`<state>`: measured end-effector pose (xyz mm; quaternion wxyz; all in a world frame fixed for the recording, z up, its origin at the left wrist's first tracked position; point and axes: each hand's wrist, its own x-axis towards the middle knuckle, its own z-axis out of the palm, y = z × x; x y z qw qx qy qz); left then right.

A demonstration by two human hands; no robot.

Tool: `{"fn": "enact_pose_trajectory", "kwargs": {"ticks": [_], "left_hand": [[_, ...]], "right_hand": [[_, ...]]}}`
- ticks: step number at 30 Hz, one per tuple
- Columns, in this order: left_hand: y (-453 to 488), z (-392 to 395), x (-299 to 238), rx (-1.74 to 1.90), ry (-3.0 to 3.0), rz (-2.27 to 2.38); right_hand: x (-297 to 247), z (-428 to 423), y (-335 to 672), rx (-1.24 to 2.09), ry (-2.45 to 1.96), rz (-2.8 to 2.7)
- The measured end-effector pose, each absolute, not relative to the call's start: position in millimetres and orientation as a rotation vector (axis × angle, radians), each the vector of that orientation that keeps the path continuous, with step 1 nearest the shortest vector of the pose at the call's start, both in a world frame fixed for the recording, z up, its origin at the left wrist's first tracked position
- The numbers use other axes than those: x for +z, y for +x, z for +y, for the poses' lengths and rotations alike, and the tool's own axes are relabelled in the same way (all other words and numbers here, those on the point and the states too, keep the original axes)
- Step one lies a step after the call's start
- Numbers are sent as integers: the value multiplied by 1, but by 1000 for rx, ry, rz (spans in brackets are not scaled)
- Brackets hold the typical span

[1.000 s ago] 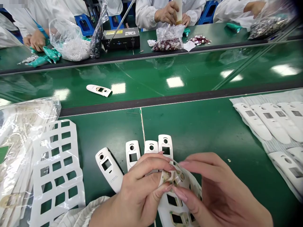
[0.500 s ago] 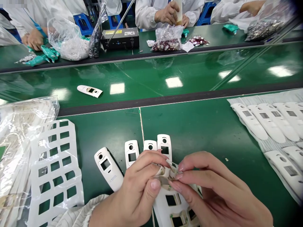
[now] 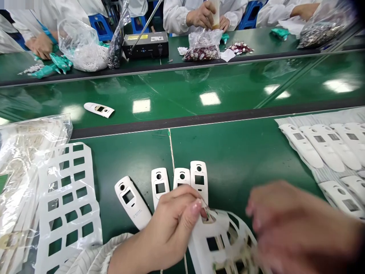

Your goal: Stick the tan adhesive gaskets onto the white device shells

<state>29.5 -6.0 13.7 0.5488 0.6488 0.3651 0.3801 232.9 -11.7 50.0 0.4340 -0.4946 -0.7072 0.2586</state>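
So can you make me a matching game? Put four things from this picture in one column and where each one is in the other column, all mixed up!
Things:
1. Left hand
2. Right hand
3. Lone white case
4. Clear plastic bag

Where or how:
A. Blurry, to the right of the sheet
B. Lying at the left edge of the picture
C. Pinching the white sheet with holes
D. Alone on the far green belt

Right pairs: 1-C, 2-A, 3-D, 4-B.
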Motion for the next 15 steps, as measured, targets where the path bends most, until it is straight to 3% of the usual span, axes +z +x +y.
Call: {"fn": "enact_pose_trajectory", "kwargs": {"ticks": [4,6,15], "left_hand": [[39,-14,11,711,1752,820],[43,-18,5,748,1955,845],[53,-16,-33,1047,2279,756]], "right_hand": [[26,33,236,1196,-1451,-1404],[8,46,233,1297,-1506,-1319],[-21,32,216,921,-1582,-1471]]}}
